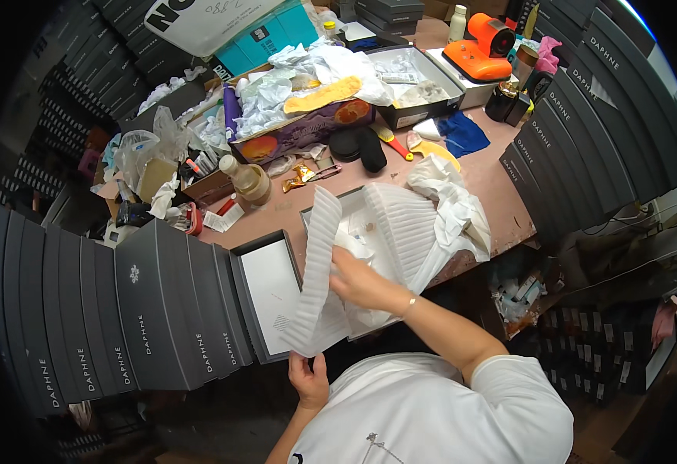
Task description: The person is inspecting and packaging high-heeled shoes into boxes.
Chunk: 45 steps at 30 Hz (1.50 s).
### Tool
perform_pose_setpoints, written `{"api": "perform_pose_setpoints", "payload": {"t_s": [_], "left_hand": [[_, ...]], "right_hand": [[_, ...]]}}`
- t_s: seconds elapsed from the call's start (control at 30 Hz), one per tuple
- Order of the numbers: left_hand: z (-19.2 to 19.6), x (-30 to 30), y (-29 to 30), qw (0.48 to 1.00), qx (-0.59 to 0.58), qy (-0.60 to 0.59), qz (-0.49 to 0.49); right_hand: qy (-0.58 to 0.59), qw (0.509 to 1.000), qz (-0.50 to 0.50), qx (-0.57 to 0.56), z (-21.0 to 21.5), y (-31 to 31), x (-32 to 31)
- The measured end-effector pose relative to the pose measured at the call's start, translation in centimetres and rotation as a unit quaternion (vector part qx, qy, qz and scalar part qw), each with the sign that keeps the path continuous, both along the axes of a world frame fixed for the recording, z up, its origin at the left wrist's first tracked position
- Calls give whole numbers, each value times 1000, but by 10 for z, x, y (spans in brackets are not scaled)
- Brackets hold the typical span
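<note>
A white ribbed foam sheet (317,267) stands up along the left side of an open shoe box (363,336). My right hand (365,284) reaches over the box with its fingers closed at the sheet's edge; the fingertips are partly hidden. At the sheet's lower end, my left hand (309,380) holds the corner between thumb and fingers. A second ribbed foam sheet (404,240) leans out of the box's right side. White tissue paper (358,246) lies inside, hiding most of what the box contains. Left of it sits a dark box lid (265,286) with a white inside.
Dark shoe boxes (157,309) stand in a row on the left, and more boxes (586,131) are stacked at the right. Crumpled paper (450,197) lies beyond the box. A glass bottle (247,182), a purple carton (300,131) and an orange device (481,50) stand farther back.
</note>
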State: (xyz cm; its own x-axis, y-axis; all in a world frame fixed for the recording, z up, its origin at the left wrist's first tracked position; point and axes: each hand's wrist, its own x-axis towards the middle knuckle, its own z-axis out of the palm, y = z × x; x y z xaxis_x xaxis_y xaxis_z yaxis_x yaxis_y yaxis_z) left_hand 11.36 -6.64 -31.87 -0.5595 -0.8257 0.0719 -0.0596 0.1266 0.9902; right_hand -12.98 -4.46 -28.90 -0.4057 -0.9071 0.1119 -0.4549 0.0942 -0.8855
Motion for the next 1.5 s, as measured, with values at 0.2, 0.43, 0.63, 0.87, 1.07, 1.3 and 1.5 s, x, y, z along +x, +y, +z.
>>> {"api": "perform_pose_setpoints", "payload": {"t_s": [0.2,0.43,0.63,0.87,1.07,1.3,1.5], "left_hand": [[60,-44,1,948,-97,4,-302],[20,-126,-74,983,-145,-76,-80],[-53,-162,-115,960,-43,-222,-164],[-56,-156,-98,877,404,219,-142],[-69,-158,-116,989,136,-12,-53],[1,-101,-74,993,65,88,-37],[22,-77,-37,991,-29,94,-94]], "right_hand": [[247,926,277,73,-63,-84,63],[227,963,-143,9,6,63,-46],[-77,979,-136,128,-63,91,-59],[-264,961,-85,-17,5,89,-49],[-8,979,-97,178,-39,59,-68],[183,956,-11,229,-39,9,1],[-78,993,-84,34,19,1,-3]]}}
